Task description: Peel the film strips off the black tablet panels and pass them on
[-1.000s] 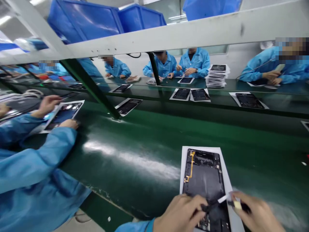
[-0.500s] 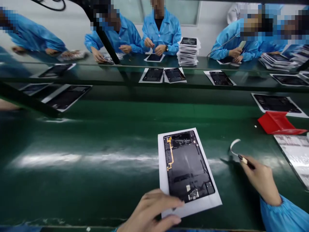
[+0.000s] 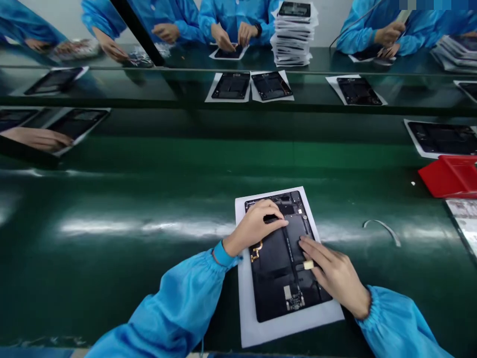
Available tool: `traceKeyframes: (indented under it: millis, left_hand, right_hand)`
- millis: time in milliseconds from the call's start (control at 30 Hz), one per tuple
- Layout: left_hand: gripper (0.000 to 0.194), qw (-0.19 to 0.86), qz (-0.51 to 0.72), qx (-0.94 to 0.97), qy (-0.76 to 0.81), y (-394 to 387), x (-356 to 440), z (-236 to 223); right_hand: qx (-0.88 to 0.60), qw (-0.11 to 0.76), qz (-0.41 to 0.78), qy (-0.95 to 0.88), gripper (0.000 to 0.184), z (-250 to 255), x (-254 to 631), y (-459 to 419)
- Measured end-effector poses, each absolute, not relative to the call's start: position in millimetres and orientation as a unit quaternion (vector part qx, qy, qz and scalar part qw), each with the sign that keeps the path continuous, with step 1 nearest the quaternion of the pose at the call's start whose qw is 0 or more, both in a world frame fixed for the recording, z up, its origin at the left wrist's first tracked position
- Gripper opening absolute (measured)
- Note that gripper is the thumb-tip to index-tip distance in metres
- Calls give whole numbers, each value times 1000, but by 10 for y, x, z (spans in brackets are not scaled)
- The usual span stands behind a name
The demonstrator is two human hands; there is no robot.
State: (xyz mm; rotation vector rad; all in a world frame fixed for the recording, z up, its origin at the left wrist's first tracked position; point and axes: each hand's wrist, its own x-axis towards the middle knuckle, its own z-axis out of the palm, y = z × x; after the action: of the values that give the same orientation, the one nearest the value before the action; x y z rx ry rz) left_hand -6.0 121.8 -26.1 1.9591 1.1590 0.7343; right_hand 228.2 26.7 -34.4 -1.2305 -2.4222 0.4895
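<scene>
— That open tablet (image 3: 285, 258), where's it lying?

— On a white sheet (image 3: 286, 325) on the green table (image 3: 149, 209), right in front of the person. Back cover off, dark inside, a gold flex strip (image 3: 256, 249) near its left edge and a small connector board (image 3: 294, 298) at the near end.

— What are the hands doing?

— Pressing something down, I'd judge. The left hand (image 3: 257, 226) has its fingers bent, tips on the upper part. The right hand (image 3: 333, 271) lies flat, fingers stretched out on the middle, a pale bit (image 3: 308, 265) tucked between them; it grips nothing else.

— And next?

— Probably firm, even pressure along that part. A peeled white strip (image 3: 383, 229) lies apart, to the right.
</scene>
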Motion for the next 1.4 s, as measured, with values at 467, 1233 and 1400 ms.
traceKeyframes:
  millis: [467,1233,1400]
  left_hand:
    - [13,310,254,786,471,1198,-34,-385]
    - [25,264,260,805,464,1155,-47,-417]
    - [27,293,283,779,476,1175,-22,-416]
  right_hand:
    - [-424,200,159,-869,45,-407,2298,260]
    - [-340,159,55,-925,40,-268,2257,185]
    - [-326,142,59,-933,54,-252,2136,303]
